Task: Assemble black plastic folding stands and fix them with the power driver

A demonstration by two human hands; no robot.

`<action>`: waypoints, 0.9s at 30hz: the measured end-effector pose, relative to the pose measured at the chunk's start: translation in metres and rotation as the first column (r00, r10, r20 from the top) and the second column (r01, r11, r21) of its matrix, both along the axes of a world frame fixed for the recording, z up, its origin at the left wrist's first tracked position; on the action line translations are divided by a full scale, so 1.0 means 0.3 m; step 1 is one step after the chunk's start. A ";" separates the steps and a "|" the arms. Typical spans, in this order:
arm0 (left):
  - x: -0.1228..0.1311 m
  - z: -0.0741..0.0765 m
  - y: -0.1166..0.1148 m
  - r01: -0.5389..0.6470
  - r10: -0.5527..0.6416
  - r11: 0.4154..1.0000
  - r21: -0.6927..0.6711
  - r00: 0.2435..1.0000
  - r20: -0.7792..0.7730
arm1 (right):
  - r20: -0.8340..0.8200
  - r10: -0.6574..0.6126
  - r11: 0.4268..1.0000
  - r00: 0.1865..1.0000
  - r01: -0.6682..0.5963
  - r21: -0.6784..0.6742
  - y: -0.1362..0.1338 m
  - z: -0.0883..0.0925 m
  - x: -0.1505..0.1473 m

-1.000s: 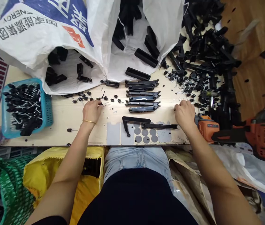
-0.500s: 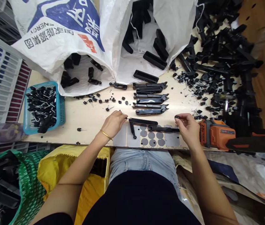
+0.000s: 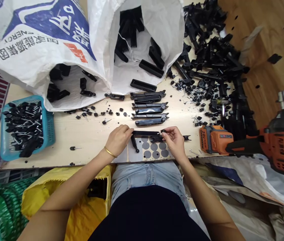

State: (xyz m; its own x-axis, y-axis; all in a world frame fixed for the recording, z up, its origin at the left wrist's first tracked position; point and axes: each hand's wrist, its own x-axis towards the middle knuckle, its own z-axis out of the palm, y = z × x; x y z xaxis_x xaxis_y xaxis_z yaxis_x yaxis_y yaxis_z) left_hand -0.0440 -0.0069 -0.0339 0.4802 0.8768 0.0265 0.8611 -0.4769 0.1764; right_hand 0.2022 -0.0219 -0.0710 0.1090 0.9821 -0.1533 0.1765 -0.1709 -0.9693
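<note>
Pale wooden desk (image 3: 86, 134), cluttered: I have the left hand (image 3: 119, 140) with fingers pressed together at the left end of the black bracket (image 3: 145, 133), and the right hand (image 3: 175, 142) pinching a small black pin (image 3: 163, 131) above that bracket.

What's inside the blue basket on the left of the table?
The blue basket holds a heap of small black knobs with metal pins. Its floor and lower pieces are covered.
</note>
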 end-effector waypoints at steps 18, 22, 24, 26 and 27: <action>-0.059 -0.115 0.039 -0.125 0.279 0.930 -0.346 0.853 0.441 | 0.697 0.449 0.842 0.558 -0.526 -0.121 0.062 0.054 0.018; -0.071 -0.098 0.007 -0.195 0.361 0.894 -0.403 0.846 0.392 | 0.635 0.407 0.858 0.657 -0.514 -0.018 0.045 0.057 0.090; -0.055 -0.088 -0.039 -0.283 0.464 0.849 -0.447 0.804 0.372 | 0.673 0.249 0.868 0.696 -0.469 0.163 0.021 0.069 0.081; -0.012 -0.084 -0.092 -0.364 0.570 0.771 -0.523 0.760 0.312 | 0.717 0.220 0.804 0.662 -0.539 0.251 0.004 0.078 0.024; 0.018 -0.086 -0.116 -0.387 0.607 0.727 -0.567 0.748 0.268 | 0.757 0.256 0.744 0.601 -0.622 0.242 0.002 0.077 -0.018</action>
State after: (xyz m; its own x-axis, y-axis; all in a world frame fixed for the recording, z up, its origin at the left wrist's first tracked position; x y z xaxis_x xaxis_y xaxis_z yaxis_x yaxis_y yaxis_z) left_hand -0.0387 -0.0418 -0.0598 0.0059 0.9374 -0.3481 0.7336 0.2325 0.6386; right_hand 0.1968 -0.0214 -0.0477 -0.4690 0.8536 0.2269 0.6988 0.5157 -0.4957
